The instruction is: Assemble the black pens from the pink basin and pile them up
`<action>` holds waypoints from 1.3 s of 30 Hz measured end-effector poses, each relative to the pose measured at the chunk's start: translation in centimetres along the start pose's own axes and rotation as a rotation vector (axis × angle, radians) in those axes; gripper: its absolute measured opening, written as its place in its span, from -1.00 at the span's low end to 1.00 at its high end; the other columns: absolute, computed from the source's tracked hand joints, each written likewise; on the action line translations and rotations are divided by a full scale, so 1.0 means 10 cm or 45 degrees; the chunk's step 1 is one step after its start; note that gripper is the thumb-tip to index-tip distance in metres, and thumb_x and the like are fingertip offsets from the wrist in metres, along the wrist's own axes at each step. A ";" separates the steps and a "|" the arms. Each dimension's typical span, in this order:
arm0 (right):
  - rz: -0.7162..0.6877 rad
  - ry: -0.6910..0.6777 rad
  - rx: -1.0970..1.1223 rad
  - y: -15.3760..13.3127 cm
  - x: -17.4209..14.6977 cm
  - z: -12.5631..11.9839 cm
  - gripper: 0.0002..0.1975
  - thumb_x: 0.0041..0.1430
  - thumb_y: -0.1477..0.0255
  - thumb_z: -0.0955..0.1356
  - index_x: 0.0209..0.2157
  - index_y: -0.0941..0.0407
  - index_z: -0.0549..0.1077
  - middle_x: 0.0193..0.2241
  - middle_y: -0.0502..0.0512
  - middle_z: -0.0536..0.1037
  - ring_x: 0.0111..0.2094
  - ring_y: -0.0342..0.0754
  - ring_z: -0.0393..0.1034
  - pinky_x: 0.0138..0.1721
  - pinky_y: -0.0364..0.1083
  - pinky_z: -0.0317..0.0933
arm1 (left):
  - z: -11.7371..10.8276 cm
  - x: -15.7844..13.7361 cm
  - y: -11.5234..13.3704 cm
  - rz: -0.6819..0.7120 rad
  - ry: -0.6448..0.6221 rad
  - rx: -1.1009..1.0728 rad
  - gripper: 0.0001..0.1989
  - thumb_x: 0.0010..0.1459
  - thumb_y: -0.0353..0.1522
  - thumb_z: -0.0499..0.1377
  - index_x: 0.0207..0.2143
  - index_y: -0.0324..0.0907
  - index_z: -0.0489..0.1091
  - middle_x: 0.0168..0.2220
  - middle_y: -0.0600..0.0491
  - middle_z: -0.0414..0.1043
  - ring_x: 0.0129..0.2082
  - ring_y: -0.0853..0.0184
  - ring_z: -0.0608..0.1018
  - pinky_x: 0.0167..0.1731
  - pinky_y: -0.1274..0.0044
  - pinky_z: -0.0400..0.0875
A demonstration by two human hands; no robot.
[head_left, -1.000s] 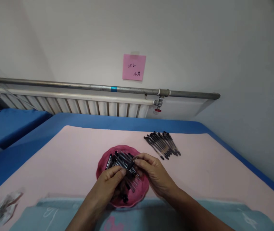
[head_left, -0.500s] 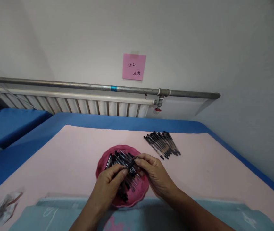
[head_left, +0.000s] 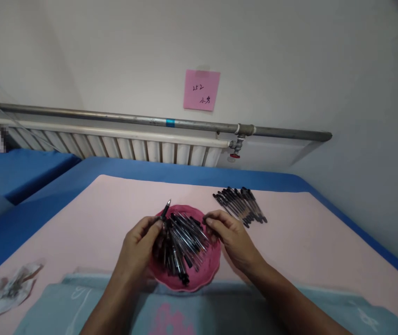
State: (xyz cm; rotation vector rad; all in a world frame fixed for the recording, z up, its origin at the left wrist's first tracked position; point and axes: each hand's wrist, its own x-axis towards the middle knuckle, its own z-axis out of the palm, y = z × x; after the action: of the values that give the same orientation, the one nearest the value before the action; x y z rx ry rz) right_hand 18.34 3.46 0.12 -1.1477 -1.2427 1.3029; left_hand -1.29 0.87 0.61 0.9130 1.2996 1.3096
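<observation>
A pink scalloped bowl (head_left: 210,272) holds a loose heap of clear and black pen parts (head_left: 186,237). My left hand (head_left: 139,242) is closed at the bowl's left rim, pinching a black pen piece (head_left: 165,211) whose metal writing tip points up and away. Over the right rim my right hand (head_left: 232,237) is closed, thumb and forefinger together on a small dark bit too hidden to name. Farther back on the right lies a row of capped black pens (head_left: 239,204), side by side on the pink table cover.
The pink cover (head_left: 115,223) lies over a blue table (head_left: 192,172). A blue-grey cloth (head_left: 90,291) runs along the near edge, with crumpled stained tissue (head_left: 10,288) at the left. Behind are a radiator (head_left: 150,150), a pipe (head_left: 122,116) and a pink note (head_left: 201,90).
My hands were together over the bowl on a dark pen piece. They have parted; the left moved left with the tipped pen piece, the right slightly right. The view shifted a little.
</observation>
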 end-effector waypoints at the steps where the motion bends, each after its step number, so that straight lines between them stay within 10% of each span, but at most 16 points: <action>1: -0.015 -0.032 -0.066 0.01 0.00 0.00 -0.88 0.02 0.36 0.35 -0.41 0.12 0.45 -0.59 -0.09 0.38 -0.57 -0.19 0.20 -0.49 -0.17 0.10 | -0.03 0.02 0.02 -0.001 0.043 -0.027 -0.81 -0.01 -0.24 0.23 -0.42 -0.19 0.44 -0.57 0.17 0.36 -0.56 0.46 0.34 -0.54 0.62 0.22; 11: -0.253 -0.683 -1.070 -0.02 -0.11 0.28 -0.89 0.09 0.53 0.26 -0.39 0.11 0.42 -0.42 0.02 0.48 -0.38 -0.10 0.33 -0.35 -0.12 0.14 | -0.06 0.07 0.11 0.012 0.182 -0.222 -0.81 -0.13 -0.31 0.28 -0.48 -0.25 0.40 -0.66 0.20 0.31 -0.65 0.52 0.27 -0.63 0.65 0.12; 18: -0.159 -0.664 -1.337 -0.04 -0.10 0.52 -0.88 -0.03 0.50 0.34 -0.37 0.14 0.36 -0.39 0.08 0.49 -0.38 -0.06 0.32 -0.41 -0.13 0.01 | -0.03 0.05 0.15 -0.032 0.150 -0.239 -0.82 -0.14 -0.32 0.28 -0.50 -0.25 0.39 -0.64 0.20 0.33 -0.63 0.52 0.28 -0.61 0.65 0.13; 25: -0.236 -0.499 -1.092 0.04 -0.08 0.51 -0.80 -0.19 0.66 0.29 -0.49 0.09 0.37 -0.56 0.03 0.44 -0.53 -0.09 0.24 -0.49 -0.10 -0.08 | -0.04 0.05 0.08 -0.058 0.064 -0.163 -0.82 -0.08 -0.29 0.26 -0.47 -0.23 0.40 -0.58 0.18 0.35 -0.59 0.48 0.33 -0.55 0.63 0.20; 34: -0.082 0.103 0.086 -0.13 0.16 0.25 -0.71 -0.01 0.39 0.33 -0.18 0.08 0.33 -0.57 -0.12 0.39 -0.64 -0.19 0.22 -0.58 -0.16 0.11 | -0.05 0.01 0.01 -0.116 -0.312 0.009 -0.81 -0.06 -0.27 0.26 -0.45 -0.22 0.42 -0.56 0.14 0.36 -0.57 0.44 0.35 -0.52 0.57 0.21; 39: -0.116 0.127 0.264 -0.14 0.18 0.21 -0.67 -0.04 0.39 0.37 -0.18 0.10 0.31 -0.54 -0.11 0.41 -0.65 -0.21 0.25 -0.59 -0.18 0.11 | -0.02 0.01 -0.09 -0.121 -0.423 0.017 -0.84 -0.03 -0.28 0.25 -0.41 -0.19 0.45 -0.51 0.11 0.40 -0.53 0.41 0.38 -0.49 0.56 0.23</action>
State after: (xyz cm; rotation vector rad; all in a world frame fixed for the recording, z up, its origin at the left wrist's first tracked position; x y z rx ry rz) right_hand 16.13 5.05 1.60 -0.9850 -1.0484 1.2586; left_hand -1.35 0.86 -0.30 1.0167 1.0793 1.0259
